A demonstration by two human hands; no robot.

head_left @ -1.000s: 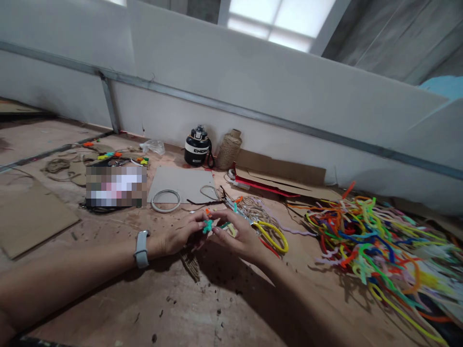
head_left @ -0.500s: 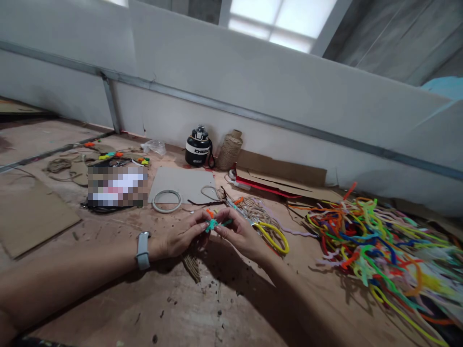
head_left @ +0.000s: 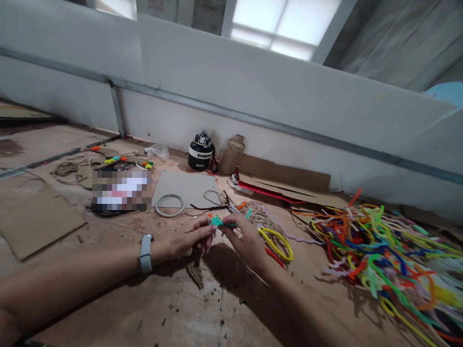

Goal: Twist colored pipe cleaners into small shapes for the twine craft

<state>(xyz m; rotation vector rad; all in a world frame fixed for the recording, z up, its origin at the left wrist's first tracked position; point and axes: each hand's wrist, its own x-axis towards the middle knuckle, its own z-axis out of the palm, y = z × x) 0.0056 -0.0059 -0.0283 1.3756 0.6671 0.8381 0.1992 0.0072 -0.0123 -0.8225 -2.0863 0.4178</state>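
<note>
Near the middle of the table, both hands meet at a small turquoise pipe cleaner (head_left: 216, 220) bent into a flower-like shape. My left hand (head_left: 191, 238), with a watch on its wrist, is closed on the bent part. My right hand (head_left: 245, 239) pinches the same pipe cleaner, and a turquoise end sticks up beyond its fingers. A bundle of brown cord (head_left: 194, 270) hangs below my left hand; whether that hand also grips it is hidden. Just right of my right hand lie scissors with yellow handles (head_left: 278, 245), partly covered.
A large heap of coloured pipe cleaners (head_left: 376, 250) spreads on the right. At the back stand a black bottle (head_left: 200, 153) and a twine spool (head_left: 232, 154). A ring (head_left: 169, 205) touches a grey sheet (head_left: 191, 183); cardboard (head_left: 39, 221) lies left.
My right hand has shifted slightly right and now covers more of the pipe cleaner, whose free end shows above the fingers. More of the scissors' handles is visible. The view has tilted slightly.
</note>
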